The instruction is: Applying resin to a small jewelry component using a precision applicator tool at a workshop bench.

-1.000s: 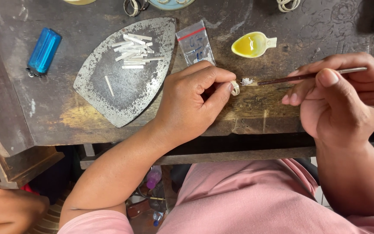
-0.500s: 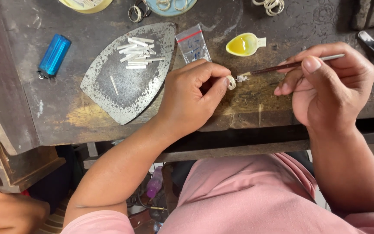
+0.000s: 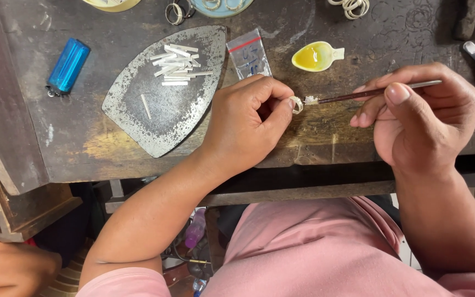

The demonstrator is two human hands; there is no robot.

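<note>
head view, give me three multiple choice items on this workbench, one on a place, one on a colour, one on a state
1. Where do the small white strips lie?
A. on the grey metal plate
B. in the yellow dish
C. on the blue lighter

2. What colour is the spoon-shaped dish?
A. red
B. yellow
C. black

3. How is the small ring held?
A. lying loose on the bench
B. pinched in the left hand
C. hung on the brush

A: the strips are piled on the plate.
B: the dish is yellow.
B: left fingertips pinch it while the right hand holds the thin brush to it.
</note>
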